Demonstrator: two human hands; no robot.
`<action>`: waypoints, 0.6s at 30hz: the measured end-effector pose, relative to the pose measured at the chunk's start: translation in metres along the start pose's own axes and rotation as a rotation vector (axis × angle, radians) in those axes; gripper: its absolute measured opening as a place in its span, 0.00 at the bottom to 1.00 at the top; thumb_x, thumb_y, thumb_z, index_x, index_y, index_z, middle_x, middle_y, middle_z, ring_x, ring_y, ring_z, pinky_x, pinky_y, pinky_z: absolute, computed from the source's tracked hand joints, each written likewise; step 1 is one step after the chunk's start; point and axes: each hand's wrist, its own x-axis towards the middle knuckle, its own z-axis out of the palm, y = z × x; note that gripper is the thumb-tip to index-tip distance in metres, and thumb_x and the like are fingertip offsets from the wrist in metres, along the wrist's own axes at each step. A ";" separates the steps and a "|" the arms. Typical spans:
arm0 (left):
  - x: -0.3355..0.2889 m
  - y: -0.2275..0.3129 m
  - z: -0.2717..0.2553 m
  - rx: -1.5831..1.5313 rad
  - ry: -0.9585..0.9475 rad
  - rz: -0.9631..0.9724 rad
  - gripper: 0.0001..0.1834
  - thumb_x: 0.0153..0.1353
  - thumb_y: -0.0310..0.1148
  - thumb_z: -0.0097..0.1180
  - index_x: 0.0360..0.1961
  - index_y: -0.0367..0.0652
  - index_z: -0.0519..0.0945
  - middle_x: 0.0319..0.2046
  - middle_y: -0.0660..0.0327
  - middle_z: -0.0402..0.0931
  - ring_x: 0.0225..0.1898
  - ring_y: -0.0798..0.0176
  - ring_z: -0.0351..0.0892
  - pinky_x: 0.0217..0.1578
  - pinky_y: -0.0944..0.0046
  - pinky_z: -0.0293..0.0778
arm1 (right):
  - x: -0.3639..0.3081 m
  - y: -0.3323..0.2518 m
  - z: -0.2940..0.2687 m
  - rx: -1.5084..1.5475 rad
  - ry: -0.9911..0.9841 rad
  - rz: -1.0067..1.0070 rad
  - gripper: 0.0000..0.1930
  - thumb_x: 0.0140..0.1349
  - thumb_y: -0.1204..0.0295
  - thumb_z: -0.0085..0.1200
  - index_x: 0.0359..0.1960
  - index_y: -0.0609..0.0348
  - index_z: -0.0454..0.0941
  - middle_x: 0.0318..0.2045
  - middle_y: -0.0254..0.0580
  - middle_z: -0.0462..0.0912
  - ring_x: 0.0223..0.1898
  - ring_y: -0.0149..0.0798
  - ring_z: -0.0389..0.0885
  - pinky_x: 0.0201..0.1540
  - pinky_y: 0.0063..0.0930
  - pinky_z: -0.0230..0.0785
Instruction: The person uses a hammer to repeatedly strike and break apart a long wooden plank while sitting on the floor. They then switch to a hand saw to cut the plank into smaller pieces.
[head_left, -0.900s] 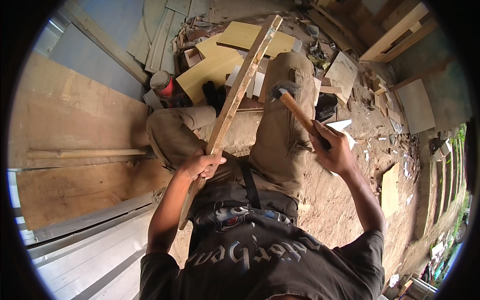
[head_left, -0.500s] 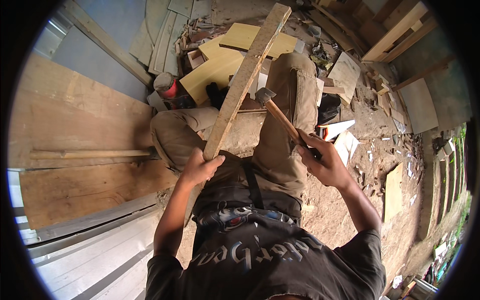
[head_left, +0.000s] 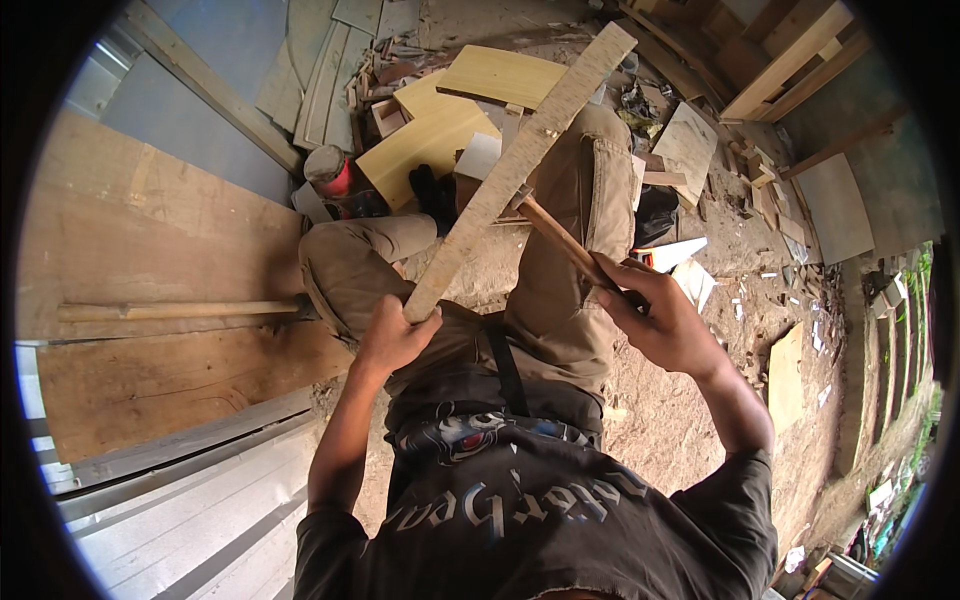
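Observation:
My left hand (head_left: 397,335) is closed round the near end of a long, rough wooden plank (head_left: 520,165), which slants up and away to the right across my legs. In my right hand (head_left: 660,310) is a hammer (head_left: 565,238), gripped by its wooden handle. The hammer's head lies at the plank's right edge, partly hidden behind it; whether the two touch, I cannot tell. My knees, in brown trousers (head_left: 590,220), are bent beneath both.
Beyond my legs lie yellow boards (head_left: 425,155), a red container (head_left: 328,172) and a dark glove (head_left: 432,190). A handsaw (head_left: 672,254) rests right of my knee. Wood scraps (head_left: 765,195) litter the ground to the right. Plywood sheets (head_left: 160,220) stand at left.
The plank's far end has swung right and its broad face has turned more toward view. The hammer's head, fully visible before, is now partly behind the plank.

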 end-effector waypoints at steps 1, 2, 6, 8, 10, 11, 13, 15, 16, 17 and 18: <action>-0.001 0.003 -0.001 -0.006 0.013 0.007 0.19 0.57 0.36 0.61 0.17 0.31 0.74 0.09 0.62 0.66 0.14 0.73 0.66 0.16 0.60 0.60 | 0.000 -0.001 -0.001 0.010 -0.002 0.007 0.18 0.66 0.74 0.54 0.56 0.68 0.74 0.34 0.53 0.76 0.32 0.40 0.76 0.37 0.33 0.68; -0.002 0.005 -0.002 -0.012 0.026 0.014 0.20 0.57 0.36 0.61 0.17 0.30 0.74 0.09 0.60 0.66 0.15 0.72 0.66 0.17 0.59 0.61 | 0.000 -0.002 -0.002 0.008 -0.011 0.014 0.18 0.66 0.74 0.54 0.56 0.68 0.74 0.34 0.53 0.76 0.32 0.40 0.76 0.37 0.33 0.68; -0.002 0.008 -0.007 0.051 0.104 0.046 0.20 0.54 0.37 0.63 0.17 0.29 0.74 0.09 0.52 0.68 0.15 0.68 0.69 0.19 0.56 0.64 | -0.001 -0.006 -0.005 -0.028 -0.030 0.032 0.18 0.66 0.73 0.54 0.56 0.68 0.74 0.33 0.53 0.76 0.33 0.41 0.77 0.37 0.33 0.69; 0.000 0.003 -0.010 0.088 0.123 0.037 0.20 0.53 0.38 0.63 0.18 0.28 0.74 0.10 0.48 0.69 0.15 0.65 0.71 0.20 0.55 0.66 | -0.001 -0.007 -0.005 -0.047 -0.036 0.034 0.18 0.66 0.73 0.54 0.56 0.68 0.74 0.33 0.53 0.76 0.33 0.41 0.78 0.38 0.33 0.69; 0.002 0.003 -0.018 0.152 0.084 0.005 0.17 0.52 0.35 0.62 0.22 0.27 0.78 0.15 0.43 0.73 0.20 0.53 0.79 0.22 0.55 0.70 | -0.001 -0.005 -0.004 -0.052 -0.045 0.037 0.18 0.66 0.73 0.53 0.56 0.68 0.73 0.33 0.53 0.76 0.33 0.41 0.78 0.38 0.33 0.70; 0.002 0.005 -0.021 0.184 0.065 -0.010 0.16 0.51 0.34 0.61 0.25 0.27 0.79 0.17 0.40 0.75 0.22 0.48 0.83 0.24 0.55 0.72 | -0.001 -0.004 -0.004 -0.040 -0.041 0.043 0.19 0.66 0.73 0.53 0.57 0.68 0.73 0.34 0.52 0.76 0.33 0.40 0.78 0.38 0.33 0.70; 0.000 0.010 -0.025 0.238 0.101 0.012 0.16 0.50 0.35 0.62 0.25 0.27 0.80 0.19 0.39 0.76 0.25 0.43 0.83 0.26 0.53 0.73 | -0.001 -0.002 -0.002 -0.016 -0.035 0.055 0.19 0.66 0.73 0.53 0.58 0.67 0.73 0.34 0.51 0.77 0.33 0.39 0.78 0.38 0.32 0.71; 0.000 0.010 -0.027 0.301 0.116 0.005 0.16 0.50 0.35 0.62 0.25 0.27 0.80 0.20 0.37 0.76 0.27 0.40 0.82 0.27 0.52 0.75 | -0.001 -0.002 -0.001 0.009 -0.039 0.067 0.20 0.67 0.74 0.53 0.58 0.67 0.72 0.34 0.51 0.77 0.33 0.38 0.79 0.39 0.31 0.72; 0.001 0.007 -0.029 0.337 0.112 -0.013 0.17 0.50 0.35 0.62 0.25 0.27 0.80 0.21 0.37 0.76 0.29 0.39 0.82 0.28 0.52 0.75 | -0.001 -0.001 -0.001 0.022 -0.042 0.072 0.20 0.67 0.74 0.53 0.59 0.67 0.72 0.34 0.50 0.77 0.34 0.38 0.79 0.39 0.31 0.73; 0.003 0.003 -0.030 0.373 0.108 -0.031 0.17 0.50 0.36 0.63 0.25 0.27 0.80 0.21 0.36 0.76 0.30 0.38 0.82 0.29 0.52 0.75 | -0.001 0.001 0.001 0.027 -0.027 0.040 0.20 0.67 0.74 0.53 0.59 0.68 0.72 0.32 0.45 0.75 0.31 0.32 0.74 0.34 0.28 0.67; 0.005 -0.001 -0.030 0.348 0.110 -0.038 0.17 0.49 0.36 0.63 0.25 0.26 0.79 0.22 0.36 0.77 0.30 0.38 0.81 0.29 0.51 0.75 | -0.001 0.004 0.004 0.033 -0.010 0.009 0.20 0.67 0.75 0.53 0.59 0.69 0.72 0.29 0.40 0.73 0.28 0.27 0.68 0.30 0.25 0.62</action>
